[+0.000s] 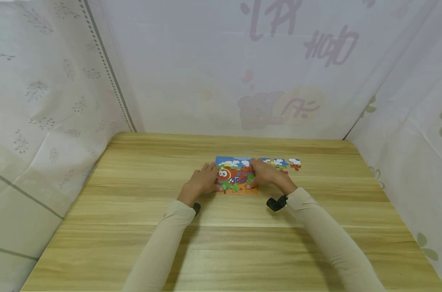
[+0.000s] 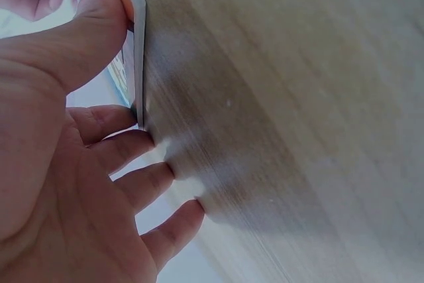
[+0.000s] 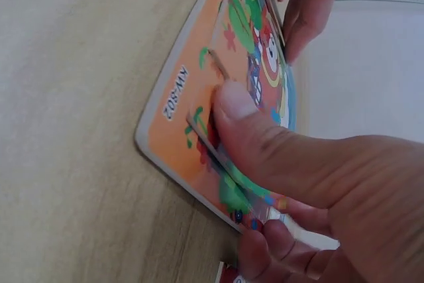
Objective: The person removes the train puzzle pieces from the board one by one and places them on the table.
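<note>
A colourful jigsaw puzzle board (image 1: pixel 237 190) lies on the table, showing a red figure with big eyes under a blue sky. My left hand (image 1: pixel 204 181) is at its left side. In the left wrist view that thumb (image 2: pixel 99 4) rests on the board's near edge, with the fairly straight fingers (image 2: pixel 142 183) spread along the side and tips on the table. Over the board's right part, my right hand (image 1: pixel 266 173) pinches a puzzle piece (image 3: pixel 228 180) between thumb and curled fingers. The piece's edge stands slightly raised above the orange border marked KW-802.
Right of the board lie several loose puzzle pieces (image 1: pixel 279 163), partly behind my right hand. One piece (image 1: pixel 295 163) sits farthest right. The wooden table (image 1: pixel 221 251) meets patterned cloth walls (image 1: pixel 192 81) at the back and sides. Black wrist cameras (image 1: pixel 277 203) hang below my sleeves.
</note>
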Demonstrator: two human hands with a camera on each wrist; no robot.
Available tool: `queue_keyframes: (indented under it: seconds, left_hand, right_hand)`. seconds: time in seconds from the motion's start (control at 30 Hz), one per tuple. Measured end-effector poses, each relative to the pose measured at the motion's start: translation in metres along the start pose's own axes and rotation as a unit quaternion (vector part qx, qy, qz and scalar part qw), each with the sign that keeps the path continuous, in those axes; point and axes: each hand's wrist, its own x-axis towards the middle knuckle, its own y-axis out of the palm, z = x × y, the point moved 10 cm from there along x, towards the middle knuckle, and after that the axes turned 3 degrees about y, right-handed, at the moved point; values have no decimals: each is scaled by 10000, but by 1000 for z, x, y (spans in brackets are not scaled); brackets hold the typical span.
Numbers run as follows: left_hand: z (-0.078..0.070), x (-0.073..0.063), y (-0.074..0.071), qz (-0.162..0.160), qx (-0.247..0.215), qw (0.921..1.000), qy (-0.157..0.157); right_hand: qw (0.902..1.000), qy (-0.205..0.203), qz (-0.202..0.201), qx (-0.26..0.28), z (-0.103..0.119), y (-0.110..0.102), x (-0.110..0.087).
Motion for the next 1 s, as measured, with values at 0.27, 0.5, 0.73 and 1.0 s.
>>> queue_keyframes:
  seconds: [0.27, 0.5, 0.73, 1.0]
  left_hand:
    - [1, 1, 1, -8, -15, 10000, -38]
    - [0, 1, 1, -16, -53, 10000, -45]
    - [0, -1, -1, -41, -39, 10000, -17]
    - [0, 1, 0, -45, -64, 10000, 5]
  right_hand:
    - [9990, -326, -309, -71, 7, -5, -5]
    - [9966, -631, -475, -229, 10, -9, -8]
    - [9941, -787, -539, -520, 12, -7, -6]
    - [9924, -813, -535, -756, 11, -5, -6]
